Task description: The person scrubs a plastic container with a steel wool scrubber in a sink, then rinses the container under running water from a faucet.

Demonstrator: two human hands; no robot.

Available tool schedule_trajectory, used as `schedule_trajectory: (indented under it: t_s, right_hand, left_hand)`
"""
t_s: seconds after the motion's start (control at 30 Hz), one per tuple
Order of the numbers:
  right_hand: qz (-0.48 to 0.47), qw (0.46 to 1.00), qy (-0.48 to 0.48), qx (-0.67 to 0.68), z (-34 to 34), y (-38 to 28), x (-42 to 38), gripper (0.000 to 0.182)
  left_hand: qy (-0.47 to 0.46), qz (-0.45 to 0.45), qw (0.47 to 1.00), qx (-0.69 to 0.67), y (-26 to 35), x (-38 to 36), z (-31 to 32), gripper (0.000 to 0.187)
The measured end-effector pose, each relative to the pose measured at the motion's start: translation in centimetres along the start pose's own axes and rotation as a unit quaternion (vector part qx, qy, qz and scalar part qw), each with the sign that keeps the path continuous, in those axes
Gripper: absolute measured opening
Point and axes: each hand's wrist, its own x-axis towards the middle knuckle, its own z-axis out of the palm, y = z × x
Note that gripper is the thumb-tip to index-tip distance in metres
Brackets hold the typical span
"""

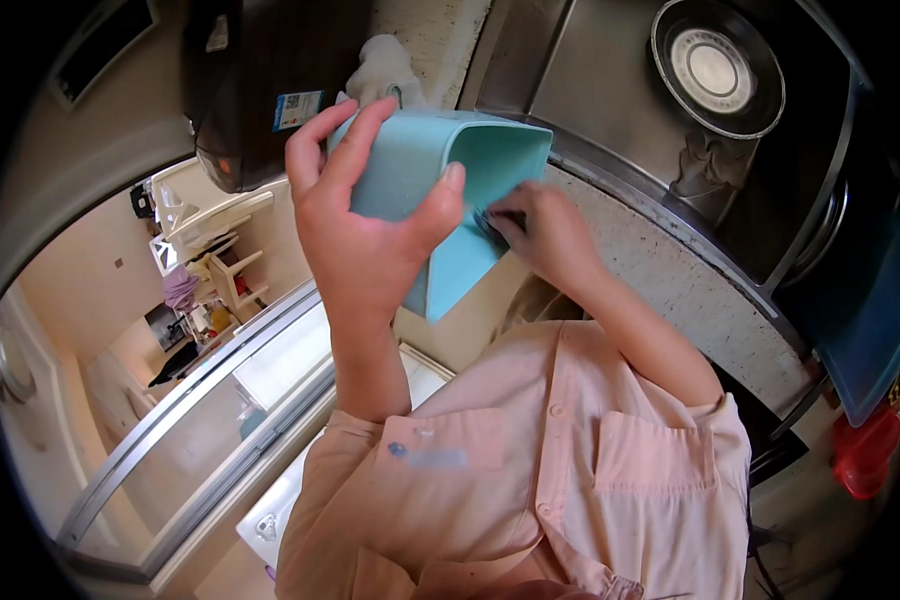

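A light teal plastic bin (pixel 400 165) is held up in front of my chest, tipped so that its open mouth faces right and toward me. My left hand (pixel 355 215) grips it from the left, with the thumb at the near rim and the fingers spread over the outer wall. At the mouth, my right hand (pixel 550 228) is closed on a small dark thing (pixel 490 228) pressed near the inner wall. Fingers cover most of that dark thing, and I cannot tell what it is.
A speckled counter (pixel 685 255) runs along a metal sink (pixel 605 75) holding a round black pan (pixel 768 95) and a dark crumpled cloth (pixel 710 175). Behind the bin lies a white cloth (pixel 383 65). A sliding glass door (pixel 210 400) stands left; a blue board (pixel 860 345) hangs right.
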Motion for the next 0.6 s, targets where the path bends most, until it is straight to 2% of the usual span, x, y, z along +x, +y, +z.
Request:
schedule_trajectory:
  t_s: [0.07,0.17,0.27,0.3,0.4,0.5,0.53,0.6]
  right_hand:
    - [-0.023,0.998,0.01,0.053,0.9,0.3,2.5,0.011]
    - [-0.092,0.958,-0.165,0.215,3.7,1.7,5.2,0.013]
    - [-0.094,0.981,-0.166,0.02,6.5,4.0,6.2,0.014]
    - [-0.131,0.966,-0.136,-0.179,5.1,1.7,5.7,0.015]
    - [-0.184,0.942,-0.062,-0.272,5.4,0.4,5.3,0.01]
    - [-0.052,0.985,-0.076,-0.146,4.8,0.0,5.6,0.012]
    - [-0.035,0.994,-0.102,-0.035,4.2,-0.4,5.4,0.012]
    - [0.002,0.971,-0.152,0.186,2.7,-1.0,5.0,0.011]
  left_hand:
    - [0.003,0.0,1.0,-0.001,0.0,0.1,0.2,0.051]
    - [0.0,0.007,1.0,0.004,-0.2,0.3,0.2,0.051]
    - [-0.004,-0.003,1.0,-0.005,-0.1,0.1,0.2,0.05]
    - [-0.004,-0.007,1.0,-0.013,0.0,0.2,0.2,0.05]
    - [-0.003,0.004,1.0,-0.016,-0.1,0.1,0.1,0.049]
    - [-0.004,0.0,1.0,-0.007,0.3,0.2,-0.1,0.049]
    - [-0.009,-0.008,1.0,-0.003,0.3,0.2,0.0,0.048]
    - [-0.003,-0.01,1.0,-0.005,0.1,0.2,0.2,0.048]
